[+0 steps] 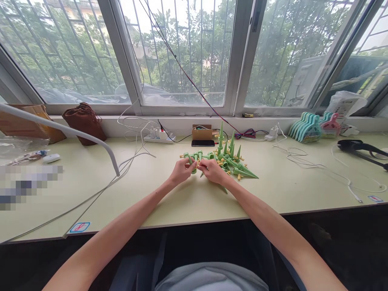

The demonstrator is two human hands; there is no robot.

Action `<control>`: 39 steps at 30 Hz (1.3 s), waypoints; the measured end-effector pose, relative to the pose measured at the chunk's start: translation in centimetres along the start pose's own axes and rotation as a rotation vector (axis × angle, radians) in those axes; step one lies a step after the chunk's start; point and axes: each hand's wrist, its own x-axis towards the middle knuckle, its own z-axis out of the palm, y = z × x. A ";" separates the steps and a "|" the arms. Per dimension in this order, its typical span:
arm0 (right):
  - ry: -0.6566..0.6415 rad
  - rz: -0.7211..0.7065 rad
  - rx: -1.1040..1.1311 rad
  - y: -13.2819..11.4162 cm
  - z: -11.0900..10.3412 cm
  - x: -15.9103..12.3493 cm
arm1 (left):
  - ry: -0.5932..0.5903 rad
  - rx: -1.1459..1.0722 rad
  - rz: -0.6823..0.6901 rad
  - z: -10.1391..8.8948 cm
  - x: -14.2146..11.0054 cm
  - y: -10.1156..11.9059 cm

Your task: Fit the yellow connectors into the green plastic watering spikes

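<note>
My left hand [182,170] is closed around a green plastic watering spike [194,170], near the middle of the table. Close against it, my right hand [211,169] has thumb and fingers pinched together at the spike's side. A bit of yellow shows between the fingertips, but its shape is too small to make out. Just right of and beyond my hands lies a pile of green spikes [246,170] with small yellow valves; several stand point up, others lie flat. More spikes lie behind my left hand, partly hidden by it.
Behind the pile are a black phone [203,143] and a small cardboard box [202,132]. A power strip [159,139] stands left of them. Loose white cables [315,165] run across the right side. Teal dustpan-like pieces [304,127] and black glasses [362,149] are farther right.
</note>
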 end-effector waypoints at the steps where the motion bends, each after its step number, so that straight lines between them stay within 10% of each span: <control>1: -0.002 -0.002 -0.007 0.0 0.0 0.0 | -0.004 -0.006 -0.007 0.0 0.0 0.1; 39: 0.039 0.031 -0.011 -0.5 -0.7 0.1 | -0.100 -0.061 0.004 -0.4 0.0 -0.2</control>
